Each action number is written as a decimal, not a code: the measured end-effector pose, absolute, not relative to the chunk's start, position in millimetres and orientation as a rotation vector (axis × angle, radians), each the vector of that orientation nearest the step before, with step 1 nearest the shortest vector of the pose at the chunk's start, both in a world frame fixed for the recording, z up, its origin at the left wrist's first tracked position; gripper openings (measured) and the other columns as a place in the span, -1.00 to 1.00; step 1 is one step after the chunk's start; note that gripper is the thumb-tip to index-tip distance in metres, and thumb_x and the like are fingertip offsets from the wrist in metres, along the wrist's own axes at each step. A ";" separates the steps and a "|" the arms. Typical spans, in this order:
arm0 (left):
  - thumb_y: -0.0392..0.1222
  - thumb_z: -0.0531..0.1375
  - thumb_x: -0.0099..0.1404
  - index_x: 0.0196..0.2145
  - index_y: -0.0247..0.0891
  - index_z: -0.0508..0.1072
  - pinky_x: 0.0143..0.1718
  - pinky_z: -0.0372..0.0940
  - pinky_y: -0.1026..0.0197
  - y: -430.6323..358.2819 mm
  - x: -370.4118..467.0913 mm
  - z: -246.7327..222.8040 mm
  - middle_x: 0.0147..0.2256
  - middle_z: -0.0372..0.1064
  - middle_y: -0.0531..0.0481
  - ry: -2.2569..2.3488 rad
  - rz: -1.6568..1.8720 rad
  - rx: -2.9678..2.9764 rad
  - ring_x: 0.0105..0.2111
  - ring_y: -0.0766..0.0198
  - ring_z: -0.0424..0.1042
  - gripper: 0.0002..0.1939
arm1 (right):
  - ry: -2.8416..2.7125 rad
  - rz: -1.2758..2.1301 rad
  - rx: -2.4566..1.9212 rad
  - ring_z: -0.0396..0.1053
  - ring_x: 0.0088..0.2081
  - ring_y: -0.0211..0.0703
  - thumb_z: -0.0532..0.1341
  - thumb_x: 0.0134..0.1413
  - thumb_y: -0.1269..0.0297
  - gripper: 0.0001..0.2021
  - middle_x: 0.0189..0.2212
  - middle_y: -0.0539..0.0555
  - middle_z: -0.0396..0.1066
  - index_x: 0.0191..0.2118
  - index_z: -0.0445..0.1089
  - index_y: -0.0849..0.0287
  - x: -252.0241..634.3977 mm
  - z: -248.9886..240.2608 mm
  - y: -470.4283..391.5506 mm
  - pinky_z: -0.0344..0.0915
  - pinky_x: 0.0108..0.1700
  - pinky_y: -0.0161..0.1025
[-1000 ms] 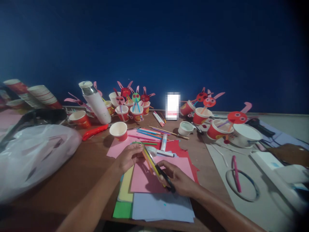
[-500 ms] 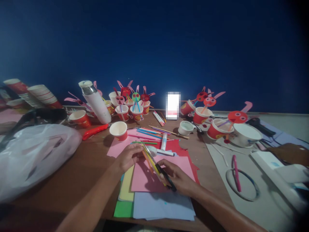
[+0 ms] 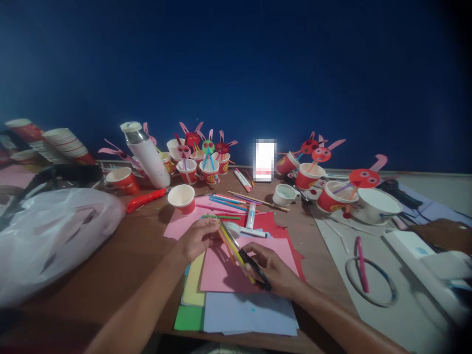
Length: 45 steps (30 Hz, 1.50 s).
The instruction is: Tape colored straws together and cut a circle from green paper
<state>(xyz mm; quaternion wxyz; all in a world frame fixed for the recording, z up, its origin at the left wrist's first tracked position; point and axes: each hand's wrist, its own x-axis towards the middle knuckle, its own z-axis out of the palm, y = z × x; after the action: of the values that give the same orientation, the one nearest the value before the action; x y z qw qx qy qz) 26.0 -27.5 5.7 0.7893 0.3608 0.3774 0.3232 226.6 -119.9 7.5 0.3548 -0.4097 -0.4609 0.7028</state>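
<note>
Over a pink paper sheet [image 3: 217,275], my left hand [image 3: 201,238] pinches the upper ends of a yellow stick [image 3: 231,246] and an orange stick [image 3: 225,241]. My right hand [image 3: 267,268] is wrapped round the black handles of scissors [image 3: 254,265], whose blades point up and left along the yellow stick. The blade tips are near my left fingertips. Whether the blades touch the sticks is hard to tell. A roll of white tape [image 3: 232,229] lies just behind the sticks, beside a glue stick [image 3: 251,215] and a white marker [image 3: 253,233].
Paper cups with paper rabbit faces [image 3: 209,172] stand along the back. A leaning flask [image 3: 147,157], an empty cup [image 3: 181,199], a red-handled tool [image 3: 147,200] and a plastic bag [image 3: 59,236] are on the left. On the right are a small cup [image 3: 284,195] and a cable loop [image 3: 371,282].
The scissors in my right hand have shifted very slightly, and their blades look closer to the yellow stick. My left hand holds the sticks in nearly the same place.
</note>
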 end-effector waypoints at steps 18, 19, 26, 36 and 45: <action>-0.28 0.27 0.07 -0.44 -0.35 0.34 -0.36 0.34 0.20 -27.6 25.7 8.6 -0.44 0.46 -0.13 0.788 0.709 0.752 -0.38 0.15 0.48 -0.86 | -1.279 1.738 -1.188 0.08 -0.73 -0.43 0.28 -0.13 0.02 -0.61 -0.70 -0.15 0.21 -0.29 0.25 0.22 232.1 2.7 -116.0 0.03 -0.72 -0.46; -0.28 0.26 0.08 -0.42 -0.35 0.35 -0.39 0.34 0.21 -27.1 25.2 8.8 -0.43 0.46 -0.14 0.784 0.713 0.749 -0.37 0.14 0.48 -0.86 | -1.304 1.708 -1.215 0.08 -0.72 -0.43 0.28 -0.12 0.05 -0.63 -0.70 -0.15 0.19 -0.28 0.26 0.22 236.1 3.4 -114.5 0.04 -0.71 -0.46; -0.30 0.26 0.08 -0.47 -0.34 0.32 -0.41 0.35 0.25 -26.0 23.2 8.3 -0.40 0.46 -0.11 0.807 0.757 0.726 -0.35 0.14 0.49 -0.86 | -1.675 1.599 -1.405 0.24 -0.55 -0.35 0.20 -0.04 0.28 -0.69 -0.52 -0.05 0.36 -0.11 0.33 0.18 279.8 23.7 -102.9 0.14 -0.56 -0.44; -0.31 0.28 0.06 -0.50 -0.33 0.30 -0.33 0.36 0.21 -21.9 22.1 9.2 -0.35 0.47 -0.12 0.846 0.814 0.759 -0.32 0.13 0.49 -0.82 | -1.951 1.372 -1.348 0.32 -0.40 -0.26 0.14 0.01 0.31 -0.60 -0.38 0.00 0.41 0.03 0.27 0.12 301.4 36.6 -107.4 0.23 -0.39 -0.37; -0.31 0.29 0.05 -0.48 -0.32 0.30 -0.35 0.35 0.23 -21.1 20.4 10.3 -0.39 0.47 -0.08 0.853 0.828 0.714 -0.30 0.11 0.50 -0.82 | -2.112 0.742 -1.788 0.39 -0.18 -0.07 0.09 0.02 0.30 -0.62 -0.12 0.06 0.43 0.01 0.33 0.04 347.4 41.7 -100.3 0.28 -0.16 -0.20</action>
<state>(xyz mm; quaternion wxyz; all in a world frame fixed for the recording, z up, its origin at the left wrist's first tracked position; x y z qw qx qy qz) 20.4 -21.1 10.3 0.7692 0.3289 0.3933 0.3815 347.4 -100.3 41.7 0.1379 -0.6182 -0.7301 0.2565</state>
